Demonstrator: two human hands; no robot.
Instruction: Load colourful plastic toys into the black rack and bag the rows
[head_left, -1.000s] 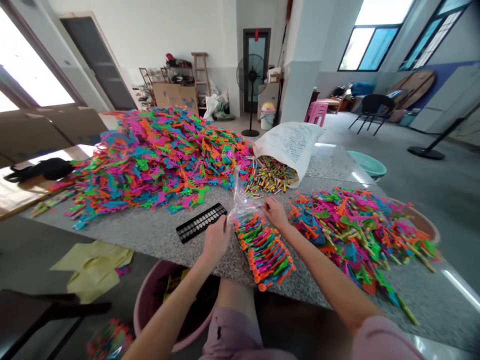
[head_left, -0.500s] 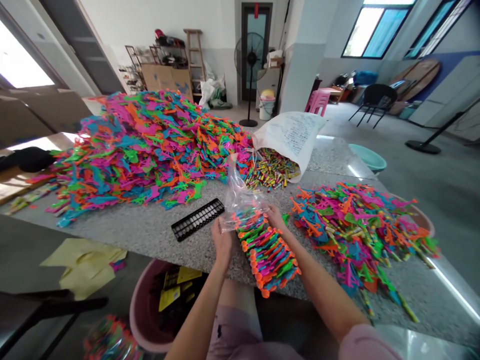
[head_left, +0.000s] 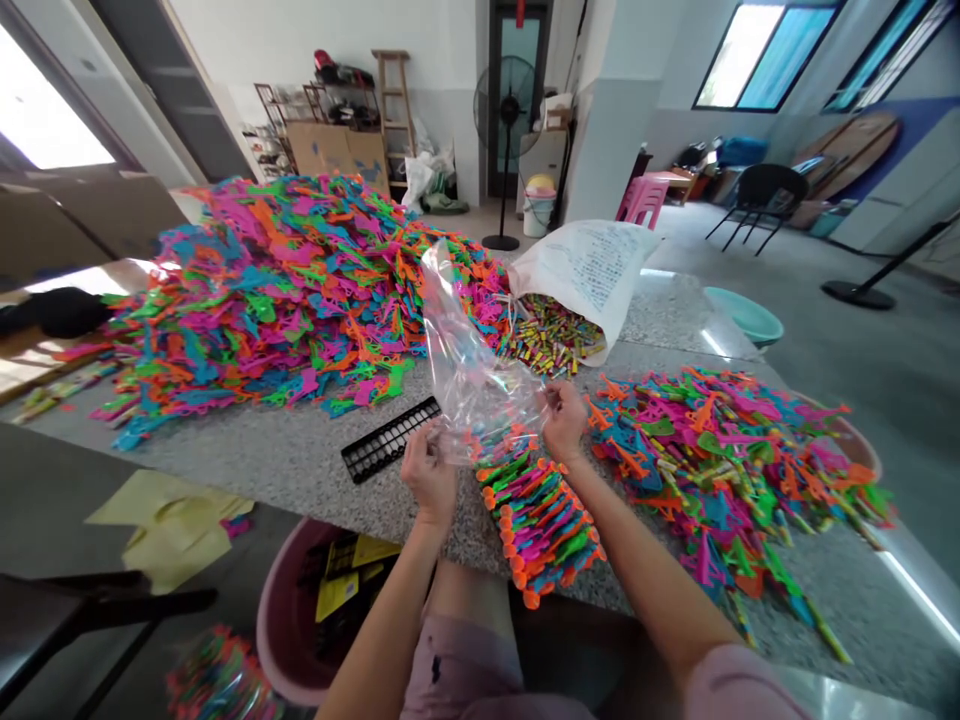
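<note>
A clear plastic bag (head_left: 469,375) stands puffed up over the table's front part. My left hand (head_left: 429,470) pinches its near left edge, and my right hand (head_left: 564,420) grips the opposite edge. Just below the bag's mouth lies a tight row of colourful plastic toys (head_left: 540,525) with orange round ends, overhanging the table edge. The far end of that row is under or inside the bag; I cannot tell which. Beside my left hand a black slotted rack (head_left: 390,440) lies flat on the table.
A huge heap of colourful plastic pieces (head_left: 285,300) covers the left and back. A white sack (head_left: 589,270) spills small yellow tubes (head_left: 551,335). Assembled toys (head_left: 720,450) are piled on the right. Below the front edge stands a pink tub (head_left: 281,620) holding black and yellow packs.
The clear bag has been lifted and spread taller and wider. Both hands have moved apart, the right one off the toy row's side up to the bag's edge.
</note>
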